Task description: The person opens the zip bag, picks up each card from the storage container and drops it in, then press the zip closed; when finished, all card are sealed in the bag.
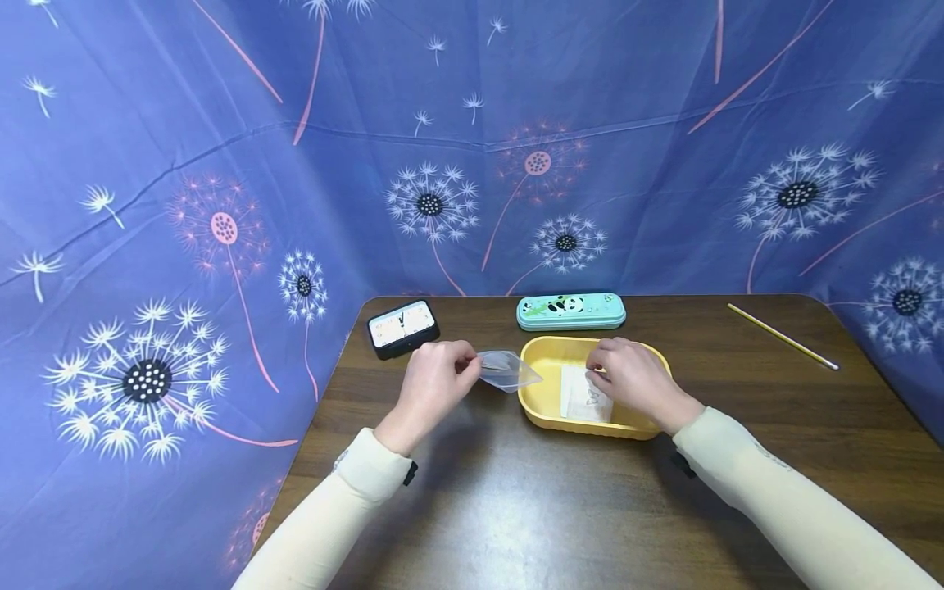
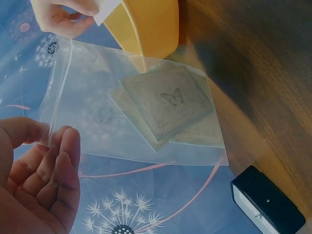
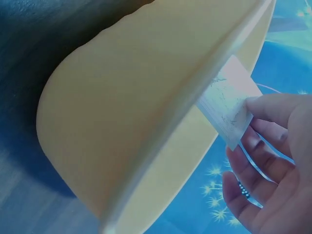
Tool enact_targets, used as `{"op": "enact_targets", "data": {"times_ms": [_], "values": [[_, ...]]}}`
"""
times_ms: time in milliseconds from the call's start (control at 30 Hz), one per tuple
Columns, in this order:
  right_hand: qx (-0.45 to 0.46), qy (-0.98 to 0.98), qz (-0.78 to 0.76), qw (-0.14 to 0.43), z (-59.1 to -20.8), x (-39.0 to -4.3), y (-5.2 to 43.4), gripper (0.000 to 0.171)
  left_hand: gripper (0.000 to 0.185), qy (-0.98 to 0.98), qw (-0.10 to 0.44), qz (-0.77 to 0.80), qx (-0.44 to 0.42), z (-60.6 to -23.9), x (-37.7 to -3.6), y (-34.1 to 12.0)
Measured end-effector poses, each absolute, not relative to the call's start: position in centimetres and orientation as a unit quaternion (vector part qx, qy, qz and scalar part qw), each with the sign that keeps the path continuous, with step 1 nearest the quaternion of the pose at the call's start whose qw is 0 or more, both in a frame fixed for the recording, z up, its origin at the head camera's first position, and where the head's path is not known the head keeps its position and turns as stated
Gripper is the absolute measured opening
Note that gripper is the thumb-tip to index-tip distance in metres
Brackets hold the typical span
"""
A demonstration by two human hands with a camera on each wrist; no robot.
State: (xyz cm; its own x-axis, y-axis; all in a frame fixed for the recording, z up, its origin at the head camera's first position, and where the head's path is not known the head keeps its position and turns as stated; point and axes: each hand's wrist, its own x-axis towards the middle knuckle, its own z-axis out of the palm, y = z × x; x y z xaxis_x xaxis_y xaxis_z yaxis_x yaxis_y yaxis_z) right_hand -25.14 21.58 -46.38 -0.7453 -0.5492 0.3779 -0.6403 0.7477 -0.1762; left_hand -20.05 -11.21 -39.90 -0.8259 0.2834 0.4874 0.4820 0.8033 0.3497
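Note:
My left hand (image 1: 437, 383) pinches a clear plastic bag (image 1: 507, 373) by its edge, left of a yellow basket (image 1: 542, 401). Inside the bag, the left wrist view shows several square paper sheets (image 2: 170, 105), the top one printed with a butterfly. Over the basket, my right hand (image 1: 634, 377) pinches a pale printed paper sheet (image 3: 230, 100) between thumb and fingers. In the head view this paper (image 1: 583, 401) shows against the basket's inside; whether it touches the bottom, I cannot tell.
Behind the basket lies a mint-green pencil case (image 1: 571, 311) with a panda on it. A black-framed clock (image 1: 402, 328) stands at the back left. To the right, a yellow pencil (image 1: 782, 336) lies on the brown wooden table (image 1: 509, 508). Blue patterned cloth (image 1: 472, 164) hangs behind.

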Motion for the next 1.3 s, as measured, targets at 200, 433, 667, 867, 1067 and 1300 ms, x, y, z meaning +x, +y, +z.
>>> {"op": "enact_targets", "data": {"times_ms": [200,433,667,867,1067,1300], "values": [[0.327,-0.921,0.160,0.138,-45.5,-24.3,21.5,0.010,0.010,-0.927,0.208,-0.235,-0.206,-39.9,-20.0,-11.2],[0.327,-0.920,0.177,0.125,-44.3,-23.4,21.1,0.017,0.010,-0.928,0.207,-0.233,-0.204,-39.8,-19.9,-11.2],[0.332,-0.911,0.193,0.151,-43.1,-22.8,20.4,0.014,0.011,-0.926,0.211,-0.233,-0.207,-39.9,-20.0,-11.2],[0.351,-0.869,0.230,0.261,-41.4,-22.1,19.6,0.007,0.012,-0.924,0.225,-0.227,-0.210,-39.9,-20.2,-11.2],[0.388,-0.811,0.260,0.352,-39.7,-21.4,18.4,0.010,0.012,-0.920,0.239,-0.224,-0.216,-39.8,-20.2,-11.2],[0.436,-0.749,0.274,0.416,-38.9,-20.4,16.8,0.013,0.012,-0.921,0.234,-0.227,-0.215,-39.8,-20.1,-11.4]]}}
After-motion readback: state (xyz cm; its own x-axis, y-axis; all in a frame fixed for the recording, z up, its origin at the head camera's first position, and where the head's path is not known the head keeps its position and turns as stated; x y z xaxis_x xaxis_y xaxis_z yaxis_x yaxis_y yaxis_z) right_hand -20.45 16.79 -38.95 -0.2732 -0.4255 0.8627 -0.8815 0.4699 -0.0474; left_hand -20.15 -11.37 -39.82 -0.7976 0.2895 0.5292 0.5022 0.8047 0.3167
